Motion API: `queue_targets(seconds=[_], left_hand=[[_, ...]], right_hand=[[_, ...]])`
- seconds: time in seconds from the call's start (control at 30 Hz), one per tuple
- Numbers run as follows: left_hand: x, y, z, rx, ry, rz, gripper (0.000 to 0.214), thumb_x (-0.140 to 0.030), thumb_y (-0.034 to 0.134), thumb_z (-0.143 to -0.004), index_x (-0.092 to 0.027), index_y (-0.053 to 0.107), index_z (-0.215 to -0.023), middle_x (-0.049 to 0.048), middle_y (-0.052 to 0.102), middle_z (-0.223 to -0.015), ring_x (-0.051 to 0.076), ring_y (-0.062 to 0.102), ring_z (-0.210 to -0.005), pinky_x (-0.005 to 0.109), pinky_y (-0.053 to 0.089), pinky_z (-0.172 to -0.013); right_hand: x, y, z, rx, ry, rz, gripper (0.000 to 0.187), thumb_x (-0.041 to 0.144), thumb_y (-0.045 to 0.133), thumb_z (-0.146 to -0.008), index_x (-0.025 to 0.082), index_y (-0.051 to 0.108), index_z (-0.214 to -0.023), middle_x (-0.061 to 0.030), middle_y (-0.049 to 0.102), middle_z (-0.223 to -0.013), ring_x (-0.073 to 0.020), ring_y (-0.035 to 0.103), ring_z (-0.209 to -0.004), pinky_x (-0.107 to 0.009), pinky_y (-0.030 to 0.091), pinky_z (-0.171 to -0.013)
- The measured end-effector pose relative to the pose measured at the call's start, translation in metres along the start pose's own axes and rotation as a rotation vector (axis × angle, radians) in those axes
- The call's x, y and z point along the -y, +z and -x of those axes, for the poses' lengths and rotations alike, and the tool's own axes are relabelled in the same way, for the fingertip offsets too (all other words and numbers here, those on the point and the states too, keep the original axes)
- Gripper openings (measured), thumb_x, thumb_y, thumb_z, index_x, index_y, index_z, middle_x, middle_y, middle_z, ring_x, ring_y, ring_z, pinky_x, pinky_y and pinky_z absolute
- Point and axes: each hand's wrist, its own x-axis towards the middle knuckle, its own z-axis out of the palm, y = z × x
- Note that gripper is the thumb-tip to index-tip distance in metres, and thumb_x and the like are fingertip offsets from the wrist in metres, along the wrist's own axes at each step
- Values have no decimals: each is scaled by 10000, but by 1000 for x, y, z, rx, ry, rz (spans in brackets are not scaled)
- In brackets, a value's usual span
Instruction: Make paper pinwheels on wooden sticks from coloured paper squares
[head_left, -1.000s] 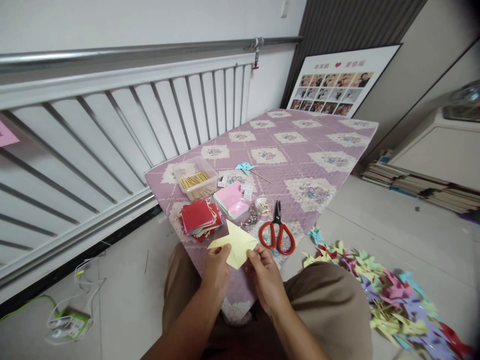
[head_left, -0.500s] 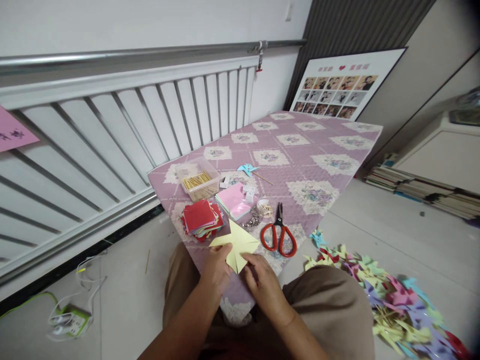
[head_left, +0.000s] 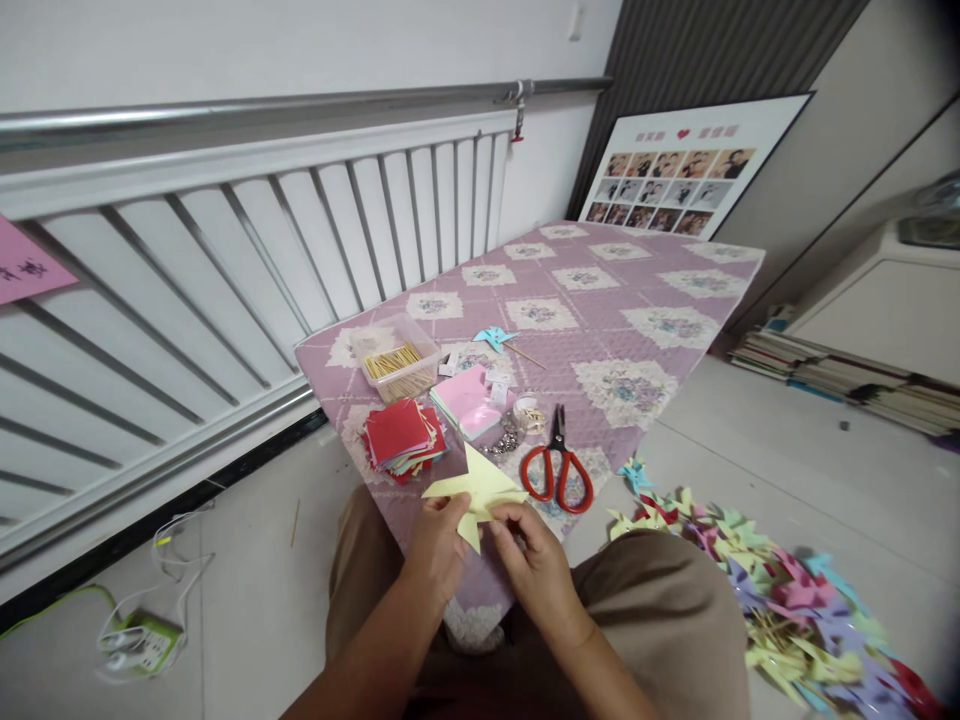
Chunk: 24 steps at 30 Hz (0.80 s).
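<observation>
A pale yellow paper pinwheel [head_left: 486, 487], with cut and bent blades, is held over the near corner of the table. My left hand [head_left: 442, 540] pinches its left lower side between thumb and fingers. At its lower right edge, my right hand [head_left: 534, 560] grips the paper with thumb and fingertips. Just right of the paper lie red-handled scissors [head_left: 557, 440]. A stack of coloured paper squares [head_left: 397, 430], red on top, sits to the left. Behind are pink paper sheets [head_left: 463, 397], small metal pins [head_left: 508, 438] and a little round container of pale pieces [head_left: 530, 420].
A clear plastic box [head_left: 420, 345] of thin sticks stands near the radiator [head_left: 360, 230]. Farther back lies a blue pinwheel [head_left: 493, 338] on a stick. Many finished pinwheels [head_left: 810, 600] are heaped on the floor at right. A power strip [head_left: 154, 640] with cables lies at left.
The yellow paper's blades have been bent inward, so it looks folded rather than flat. My right hand has shifted slightly right and up along its edge.
</observation>
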Motion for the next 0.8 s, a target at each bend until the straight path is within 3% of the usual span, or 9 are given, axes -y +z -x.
queue_targets(seconds=[0.13,0.4,0.8], left_hand=[[2,0,1,5,16,-20,196,-251,738,-629,-186,636,-783,23,692,-725,190,654,-672,284,492,-605],[5,2,6,39,16,-44,216,-269,762,-613,-178,661,-781,40,711,-742,218,669,-730,310,502,-690],[8,1,9,46,7,-5,304,-274,809,-576,-156,662,-815,64,714,-796,229,674,-779,328,501,-741]], right_hand=[[2,0,-2,-4,75,-43,128,264,534,-910,212,579,-802,-12,582,-765,-176,562,-720,-274,446,-671],[3,4,-5,-83,143,-121,200,277,550,-881,212,532,-692,-5,556,-704,-176,539,-691,-283,445,-638],[-1,6,-6,-115,145,-42,227,277,559,-849,220,496,-639,17,525,-645,-165,506,-637,-272,426,-608]])
